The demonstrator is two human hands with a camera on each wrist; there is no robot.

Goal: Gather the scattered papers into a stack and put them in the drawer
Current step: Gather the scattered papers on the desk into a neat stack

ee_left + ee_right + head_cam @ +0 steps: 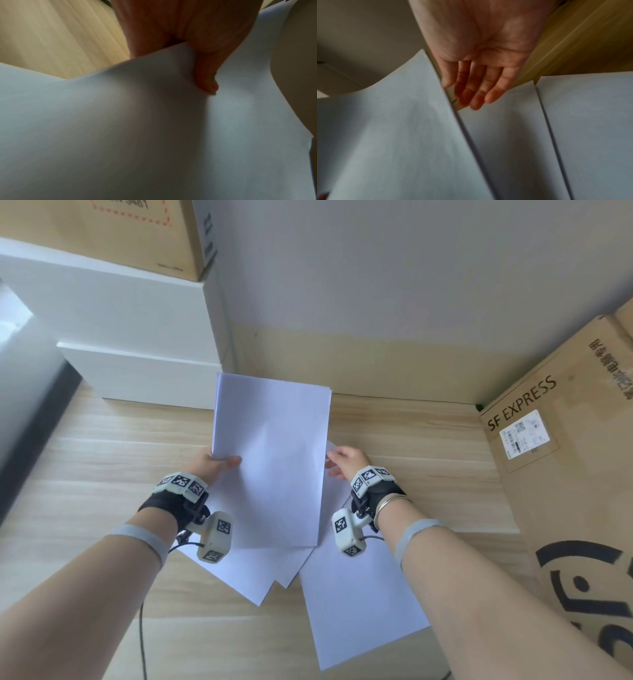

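My left hand (214, 462) pinches the left edge of a small stack of plain white papers (270, 460), thumb on top and fingers beneath, holding it raised and tilted over a pale wood-grain tabletop (85, 460). My right hand (344, 462) is at the stack's right edge with its fingers (471, 86) straight and relaxed, grasping nothing; the fingertips are near the corner of a loose sheet (501, 129) lying below. More sheets remain flat on the tabletop: two overlapping sheets (253, 573) near me under the raised stack, and a single sheet (359, 604) to their right, turned at an angle. All the paper is blank, smooth and rectangular. At the far left, stepped white blocks (144, 371) sit beside the stack's far corner, with a brown cardboard box (137, 234) on top bearing a red dashed outline. At the right, a large cardboard carton (565, 474) printed "SF EXPRESS" carries a white shipping label (525, 434) with small barcodes too fine to read, and a bold black logo lower down. A plain grey wall (411, 268) stands behind.
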